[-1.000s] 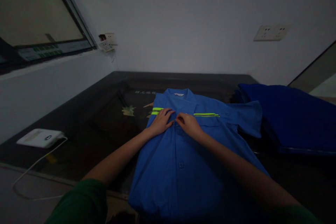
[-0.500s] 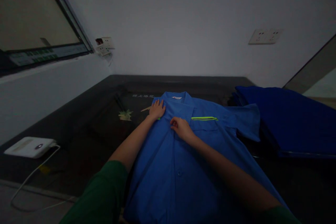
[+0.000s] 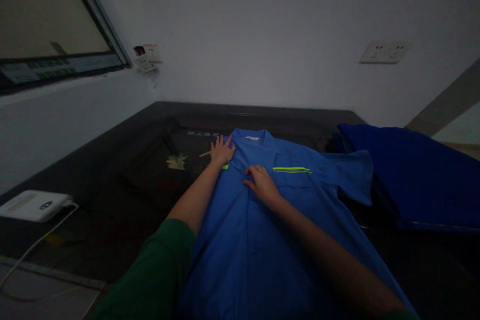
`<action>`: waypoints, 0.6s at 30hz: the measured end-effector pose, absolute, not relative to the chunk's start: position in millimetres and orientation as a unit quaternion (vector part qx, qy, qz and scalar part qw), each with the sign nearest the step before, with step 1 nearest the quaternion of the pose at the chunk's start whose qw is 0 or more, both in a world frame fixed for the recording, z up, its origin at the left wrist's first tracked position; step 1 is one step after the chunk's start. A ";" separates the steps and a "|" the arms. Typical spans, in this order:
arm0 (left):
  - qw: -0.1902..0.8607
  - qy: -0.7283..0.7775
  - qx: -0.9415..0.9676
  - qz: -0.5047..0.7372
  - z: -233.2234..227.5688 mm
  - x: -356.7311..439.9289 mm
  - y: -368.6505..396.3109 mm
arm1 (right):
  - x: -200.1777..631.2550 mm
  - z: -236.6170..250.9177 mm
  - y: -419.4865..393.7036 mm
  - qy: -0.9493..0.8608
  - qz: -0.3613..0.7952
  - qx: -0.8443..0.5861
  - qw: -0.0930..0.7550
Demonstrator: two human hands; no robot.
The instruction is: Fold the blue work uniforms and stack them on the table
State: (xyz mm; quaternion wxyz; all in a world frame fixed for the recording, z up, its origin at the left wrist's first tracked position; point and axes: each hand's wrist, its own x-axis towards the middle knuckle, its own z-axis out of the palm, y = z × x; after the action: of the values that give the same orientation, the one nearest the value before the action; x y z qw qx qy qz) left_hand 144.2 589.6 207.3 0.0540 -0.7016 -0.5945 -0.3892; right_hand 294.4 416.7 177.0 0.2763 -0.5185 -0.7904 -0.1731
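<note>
Head view showed a dark glossy counter [image 3: 123, 180] against white walls, a blue short-sleeved work shirt [image 3: 262, 240] spread at its middle. Left hand [image 3: 221, 151] lay flat, fingers spread, on the shirt's shoulder; right hand [image 3: 262, 185] pressed loosely curled at the placket.

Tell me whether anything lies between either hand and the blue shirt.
Nothing visible does. The left hand lies flat on the blue shirt at its shoulder beside the collar, and the right hand rests directly on the chest by the button placket.
</note>
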 end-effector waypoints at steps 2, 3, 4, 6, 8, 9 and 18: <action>0.057 -0.594 -0.701 -0.391 206.9 143.8 588.1 | 289.6 177.8 410.2 -0.790 -0.197 -0.509 0.278; 0.061 -0.592 -0.700 -0.395 206.5 143.5 587.5 | 286.0 179.0 407.3 -0.791 -0.211 -0.504 0.277; 0.065 -0.588 -0.699 -0.402 206.1 143.1 587.2 | 281.6 180.9 405.3 -0.791 -0.225 -0.500 0.272; 0.071 -0.579 -0.695 -0.420 205.3 142.3 587.2 | 270.6 186.2 404.8 -0.791 -0.254 -0.500 0.246; 0.070 -0.573 -0.693 -0.433 204.5 141.5 587.9 | 258.3 192.1 409.8 -0.783 -0.281 -0.516 0.205; 0.068 -0.571 -0.693 -0.435 204.2 141.1 588.4 | 252.3 194.4 413.9 -0.776 -0.291 -0.529 0.183; 0.071 -0.569 -0.701 -0.425 203.0 140.1 590.5 | 236.7 194.8 440.7 -0.750 -0.265 -0.592 0.128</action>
State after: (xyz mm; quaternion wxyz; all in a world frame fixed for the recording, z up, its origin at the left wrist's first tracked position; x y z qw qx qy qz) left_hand 140.1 590.5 203.0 0.0714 -0.7007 -0.5689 -0.4246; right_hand 236.7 440.7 194.8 0.1282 -0.5918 -0.7505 -0.2648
